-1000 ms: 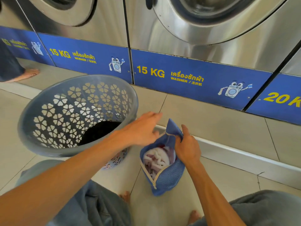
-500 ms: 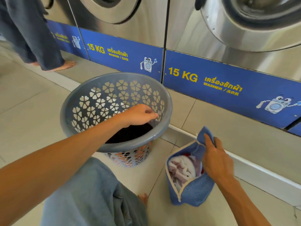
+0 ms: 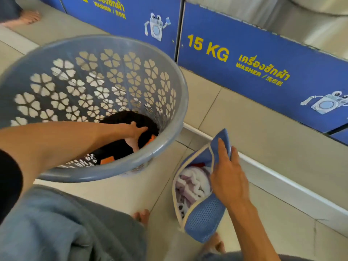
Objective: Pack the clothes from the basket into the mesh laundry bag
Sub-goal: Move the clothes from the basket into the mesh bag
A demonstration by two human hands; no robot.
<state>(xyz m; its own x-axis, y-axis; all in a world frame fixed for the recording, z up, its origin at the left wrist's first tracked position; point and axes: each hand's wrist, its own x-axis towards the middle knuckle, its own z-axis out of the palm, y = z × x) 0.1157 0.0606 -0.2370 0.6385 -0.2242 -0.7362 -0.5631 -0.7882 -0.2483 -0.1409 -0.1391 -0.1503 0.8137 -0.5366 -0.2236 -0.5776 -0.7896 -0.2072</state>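
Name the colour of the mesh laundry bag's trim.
Cream-white trim on the blue mesh laundry bag, head view.

One basket (image 3: 165, 102), grey, floor. One mesh bag (image 3: 205, 221), blue, just right of basket. Two hands: left hand (image 3: 134, 131) inside basket, right hand (image 3: 228, 178) on bag. Two "15 KG" washer panels (image 3: 263, 72) behind basket, 2 cartoon washers on them.
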